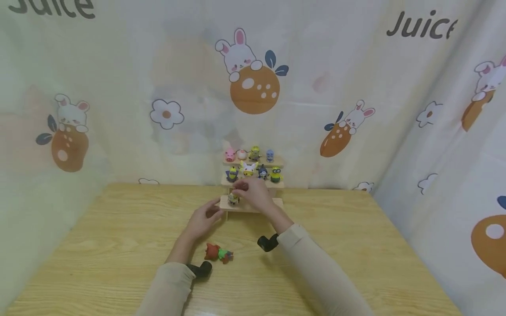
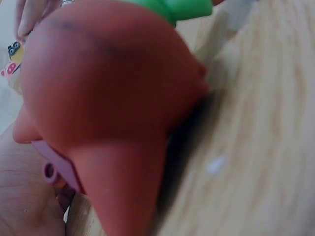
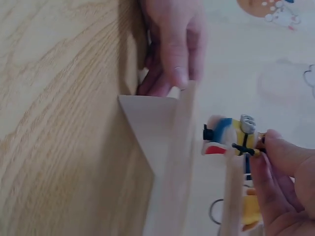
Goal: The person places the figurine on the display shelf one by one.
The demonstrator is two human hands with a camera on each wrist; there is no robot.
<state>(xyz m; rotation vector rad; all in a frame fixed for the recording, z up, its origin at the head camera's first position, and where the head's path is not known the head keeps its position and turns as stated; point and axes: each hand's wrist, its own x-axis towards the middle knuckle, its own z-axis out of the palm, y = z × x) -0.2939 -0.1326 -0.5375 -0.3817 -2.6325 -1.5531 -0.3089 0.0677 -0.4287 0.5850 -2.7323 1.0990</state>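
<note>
My right hand (image 1: 254,193) pinches a minion figurine (image 3: 241,132) with silver goggles by its head. In the head view this minion is over the left part of the lowest step of a wooden display stand (image 1: 251,207). At that step's left end, my left hand (image 1: 201,221) holds the edge between thumb and fingers, seen from the side in the right wrist view. A fox-like figurine (image 1: 213,252) with a reddish-brown head and green top lies on the table nearer to me. Its head (image 2: 103,78) fills much of the left wrist view.
Several small figurines stand on the two upper steps, among them a pink pig (image 1: 230,155) and a green-clothed minion (image 1: 276,174). Behind the wooden table (image 1: 138,228) hangs a printed curtain (image 1: 189,70). Black camera mounts (image 1: 268,242) stick out at both wrists.
</note>
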